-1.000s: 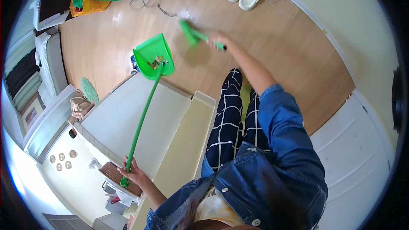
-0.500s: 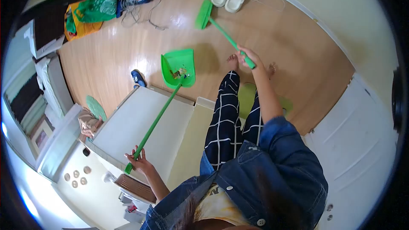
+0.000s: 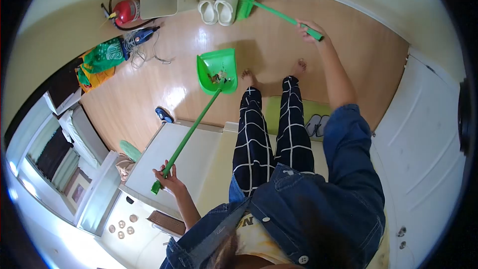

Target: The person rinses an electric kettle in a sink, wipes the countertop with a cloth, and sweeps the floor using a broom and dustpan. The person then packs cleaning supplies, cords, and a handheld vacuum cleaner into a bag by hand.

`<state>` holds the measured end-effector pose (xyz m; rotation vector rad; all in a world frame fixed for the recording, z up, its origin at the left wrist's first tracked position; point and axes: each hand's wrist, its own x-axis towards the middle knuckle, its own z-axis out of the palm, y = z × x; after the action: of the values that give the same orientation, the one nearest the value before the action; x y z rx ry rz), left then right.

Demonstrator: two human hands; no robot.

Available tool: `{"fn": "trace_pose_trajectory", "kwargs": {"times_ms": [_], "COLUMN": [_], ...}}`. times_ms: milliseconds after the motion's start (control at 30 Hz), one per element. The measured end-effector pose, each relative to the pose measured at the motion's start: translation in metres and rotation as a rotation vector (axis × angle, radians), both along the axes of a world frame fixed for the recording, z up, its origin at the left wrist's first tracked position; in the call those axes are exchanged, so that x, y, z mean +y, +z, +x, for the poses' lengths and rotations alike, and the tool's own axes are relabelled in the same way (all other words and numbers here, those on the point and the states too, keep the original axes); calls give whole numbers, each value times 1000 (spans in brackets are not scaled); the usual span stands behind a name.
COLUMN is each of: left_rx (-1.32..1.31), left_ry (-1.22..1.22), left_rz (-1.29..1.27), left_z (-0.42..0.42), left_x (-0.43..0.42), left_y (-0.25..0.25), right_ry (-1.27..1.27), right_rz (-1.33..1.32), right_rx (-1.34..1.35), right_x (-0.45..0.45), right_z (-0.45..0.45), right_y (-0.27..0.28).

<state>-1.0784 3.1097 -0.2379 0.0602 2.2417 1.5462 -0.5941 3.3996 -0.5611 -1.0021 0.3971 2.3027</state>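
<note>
My left hand (image 3: 170, 178) is closed around the handle of a long green dustpan (image 3: 228, 60). Its pan rests on the wood floor with a small heap of debris (image 3: 217, 76) inside, near the handle joint. My right hand (image 3: 309, 30) grips the green handle of a broom (image 3: 246, 2) close to its end. The broom head stands against the far wall, just right of a pair of white clogs (image 3: 226, 7). My bare feet are on the floor between pan and broom handle.
A beige bin (image 3: 167, 0) and a red fire extinguisher (image 3: 126, 11) stand along the far wall. Bags (image 3: 104, 57) and tangled cords lie at left. A blue slipper (image 3: 164, 114) sits beside the white cabinet (image 3: 172, 157). Behind my feet are a green mat (image 3: 273, 114) and grey slippers (image 3: 313, 124).
The broom has gone from left of the clogs to their right, against the wall, with my right hand moving outward. My view has shifted, and my feet stand farther apart. The dustpan stays held.
</note>
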Motion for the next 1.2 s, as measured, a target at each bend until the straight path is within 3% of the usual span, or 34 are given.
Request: {"fn": "trace_pose_trajectory", "kwargs": {"times_ms": [267, 433, 533, 633, 700, 767, 800, 833, 900, 967, 1067, 1133, 1200], "left_rx": [-23, -55, -65, -56, -40, -42, -35, -29, -15, -9, -5, -2, 2], "left_ry": [-123, -185, -249, -284, -292, -327, -346, -359, -368, -384, -418, -442, -436], "left_rz": [2, 5, 5, -3, -12, -24, -19, -30, -34, -66, -76, -60, -69], "left_z": [60, 78, 89, 97, 105, 113, 117, 122, 130, 135, 137, 131, 129], "left_x": [57, 84, 95, 101, 105, 112, 117, 123, 132, 136, 139, 141, 148], "left_y": [26, 24, 23, 23, 18, 12, 8, 6, 7, 16, 27, 29, 31], "right_ry": [-152, -125, -77, -25, 160, 61, 51, 40, 134, 14, -260, -244, -346], "right_rz": [9, -54, 42, -24, 60, 28, 101, 180, 147, 78, -43, -143, -168], "right_rx": [201, 57, 169, -523, -857, -656, -485, -312, -511, -393, 7, -353, -352], "right_x": [-52, -102, -154, -175, -178, -160, -150, -134, -99, -82, -133, -166, -166], "right_z": [106, 202, 260, 240, 195, 155, 148, 146, 138, 166, 205, 163, 100], "right_y": [8, 31, 3, 79, 129, 172, 163, 142, 83, 63, 20, 63, 139]}}
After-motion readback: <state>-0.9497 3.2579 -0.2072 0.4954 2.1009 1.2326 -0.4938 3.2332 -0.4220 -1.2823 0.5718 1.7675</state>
